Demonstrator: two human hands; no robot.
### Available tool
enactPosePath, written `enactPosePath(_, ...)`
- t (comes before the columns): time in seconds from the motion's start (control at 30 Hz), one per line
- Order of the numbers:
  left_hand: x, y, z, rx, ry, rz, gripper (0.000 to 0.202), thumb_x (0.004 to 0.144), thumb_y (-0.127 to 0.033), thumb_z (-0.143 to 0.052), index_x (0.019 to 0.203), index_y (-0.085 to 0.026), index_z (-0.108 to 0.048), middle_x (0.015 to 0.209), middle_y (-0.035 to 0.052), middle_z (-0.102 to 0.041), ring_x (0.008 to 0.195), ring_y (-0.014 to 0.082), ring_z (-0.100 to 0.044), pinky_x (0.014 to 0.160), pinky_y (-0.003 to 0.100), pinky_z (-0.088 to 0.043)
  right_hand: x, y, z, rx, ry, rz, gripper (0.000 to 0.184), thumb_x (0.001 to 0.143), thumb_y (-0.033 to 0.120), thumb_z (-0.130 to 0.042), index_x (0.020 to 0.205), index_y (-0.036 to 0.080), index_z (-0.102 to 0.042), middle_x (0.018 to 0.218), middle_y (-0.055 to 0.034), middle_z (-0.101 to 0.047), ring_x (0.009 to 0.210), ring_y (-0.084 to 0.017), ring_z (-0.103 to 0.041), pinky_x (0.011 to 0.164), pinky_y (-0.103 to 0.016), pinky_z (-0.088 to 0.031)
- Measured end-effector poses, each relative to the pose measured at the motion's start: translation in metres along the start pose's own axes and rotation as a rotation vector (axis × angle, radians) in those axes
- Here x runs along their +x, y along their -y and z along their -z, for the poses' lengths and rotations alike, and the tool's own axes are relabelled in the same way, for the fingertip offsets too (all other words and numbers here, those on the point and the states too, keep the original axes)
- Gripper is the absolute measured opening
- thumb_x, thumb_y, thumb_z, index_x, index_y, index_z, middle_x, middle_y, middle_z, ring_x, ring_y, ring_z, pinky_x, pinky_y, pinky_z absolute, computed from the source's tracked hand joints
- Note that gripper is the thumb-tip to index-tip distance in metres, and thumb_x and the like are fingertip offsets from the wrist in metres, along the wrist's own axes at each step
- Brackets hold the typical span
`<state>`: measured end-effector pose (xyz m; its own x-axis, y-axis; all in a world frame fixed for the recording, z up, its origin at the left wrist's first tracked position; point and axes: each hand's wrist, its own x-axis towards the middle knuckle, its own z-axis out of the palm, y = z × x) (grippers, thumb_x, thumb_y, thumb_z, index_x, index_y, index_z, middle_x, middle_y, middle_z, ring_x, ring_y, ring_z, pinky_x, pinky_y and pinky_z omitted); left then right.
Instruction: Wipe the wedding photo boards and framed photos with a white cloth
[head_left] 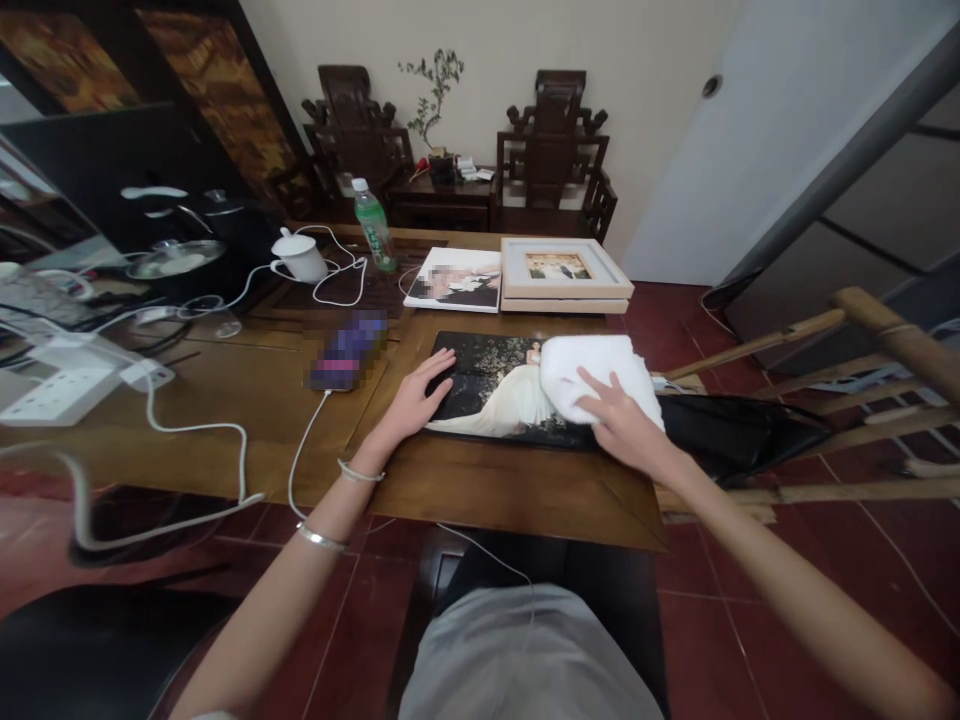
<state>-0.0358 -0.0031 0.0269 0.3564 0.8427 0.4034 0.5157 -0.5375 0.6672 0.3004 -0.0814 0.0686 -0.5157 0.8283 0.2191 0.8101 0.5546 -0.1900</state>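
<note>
Red floor tiles surround a wooden desk. In the head view, a dark photo panel lies flat near the desk's front edge. The left hand rests on its left end, fingers extended; the right hand spreads its fingers on a folded white cloth covering the right part. Uneven pressure might swivel the panel; trapped grit could scratch it. Catching the white cable beside the left forearm might drag the blurred device.
</note>
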Motion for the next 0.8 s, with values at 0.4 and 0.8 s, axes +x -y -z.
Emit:
enactPosePath(0.4,0.000,0.001,0.001,0.005,0.010,-0.003,0.046,0.094,-0.044,-0.046,0.128,-0.016,-0.059,0.141,0.0122,-0.053,0.136,0.0246,-0.042,0.116,0.046,-0.030,-0.070,0.069,0.005,0.049,0.052,0.102,0.048,0.060,-0.010,-0.035,0.088,0.018,-0.062,0.145,-0.0122,-0.047,0.143,-0.033,-0.019,0.107,-0.074,-0.021)
enactPosePath(0.8,0.000,0.001,0.002,0.003,0.010,0.001,0.046,0.094,-0.043,-0.047,0.127,-0.015,-0.060,0.140,0.0126,-0.053,0.136,0.0241,-0.043,0.116,0.045,-0.030,0.056,-0.028,0.009,0.046,0.072,-0.001,0.055,0.064,-0.003,-0.035,0.106,0.017,-0.063,0.119,-0.0113,-0.068,0.135,-0.030,-0.041,0.106,-0.061,-0.031)
